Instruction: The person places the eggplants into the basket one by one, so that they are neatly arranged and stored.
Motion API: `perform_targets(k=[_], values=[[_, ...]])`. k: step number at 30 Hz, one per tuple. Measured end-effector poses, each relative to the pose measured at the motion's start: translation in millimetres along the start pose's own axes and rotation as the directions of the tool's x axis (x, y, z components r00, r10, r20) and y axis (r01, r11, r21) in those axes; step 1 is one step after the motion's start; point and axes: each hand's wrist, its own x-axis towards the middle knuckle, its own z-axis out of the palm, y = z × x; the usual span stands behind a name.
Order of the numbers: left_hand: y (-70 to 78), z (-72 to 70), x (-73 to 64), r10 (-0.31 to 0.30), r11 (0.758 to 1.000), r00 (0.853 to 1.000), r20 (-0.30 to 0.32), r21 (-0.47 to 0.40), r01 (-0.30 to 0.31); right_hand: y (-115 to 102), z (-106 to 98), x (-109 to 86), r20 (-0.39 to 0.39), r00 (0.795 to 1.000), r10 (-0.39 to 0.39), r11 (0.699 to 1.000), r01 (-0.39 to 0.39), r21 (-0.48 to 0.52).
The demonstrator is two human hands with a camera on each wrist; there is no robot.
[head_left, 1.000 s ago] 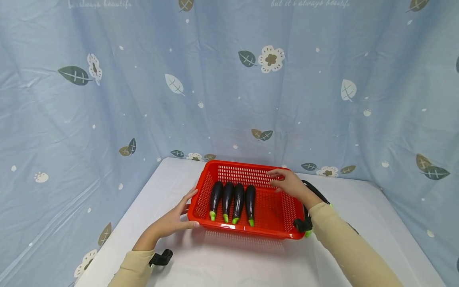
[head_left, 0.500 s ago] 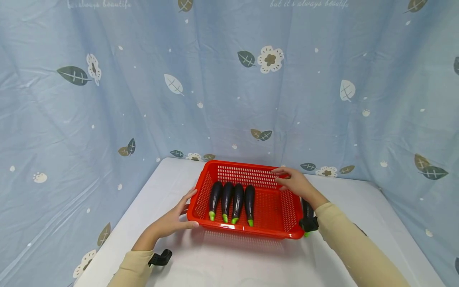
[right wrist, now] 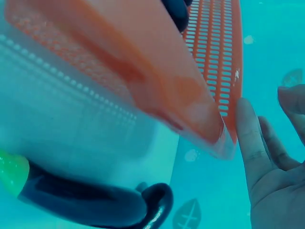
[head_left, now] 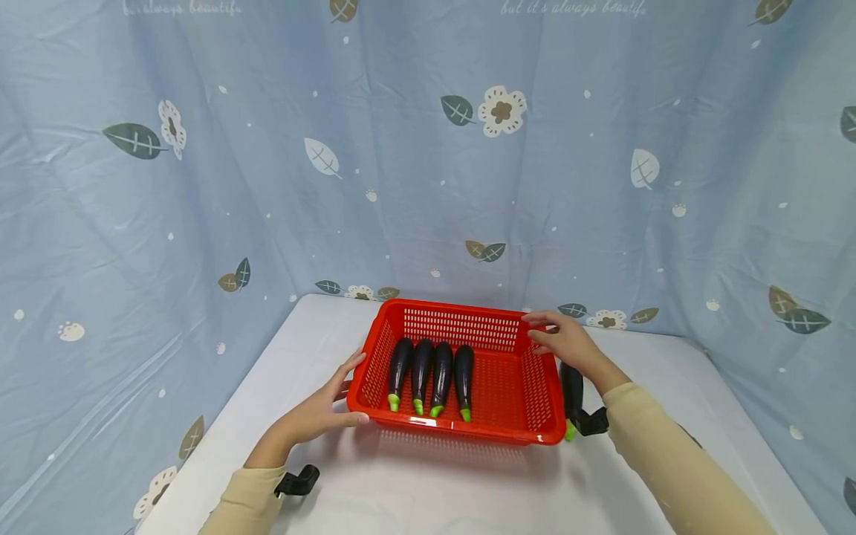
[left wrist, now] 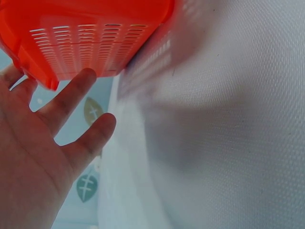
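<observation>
A red slotted plastic basket [head_left: 501, 386] stands on the white table. Several dark eggplants [head_left: 421, 368] with green stem ends lie side by side in its left half. At the basket's left end is my left hand [head_left: 310, 417], its fingers spread along the rim and its thumb stretched by the front corner. My right hand [head_left: 568, 343] is at the back right corner, fingers extended and holding nothing, as the right wrist view also shows. Outside the basket's right end lies another eggplant [right wrist: 90, 198], with a second dark rounded end [right wrist: 159, 202] against its tip.
White cloth covers the table [head_left: 428, 498]. A blue curtain [head_left: 401, 163] printed with leaves and flowers hangs close behind the basket and along the sides. The right forearm passes over the table's right part and hides some of it.
My right hand has moved to the right, from above the basket's inside to its back right corner. The left hand, basket and eggplants have stayed in place.
</observation>
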Motion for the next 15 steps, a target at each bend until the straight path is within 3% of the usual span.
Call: perform_targets(k=[6,15], values=[[3.4,-0.1,-0.8,0.023,1.000,1.000,0.010,-0.021,-0.022,6,-5,-2.5,-0.021,0.999,0.035,0.999,-0.035,0.006],[4.1,-0.1,-0.7,0.026,0.999,1.000,0.008,-0.022,-0.026,14,-16,-12.2,-0.059,0.998,-0.014,1.000,0.012,-0.029]])
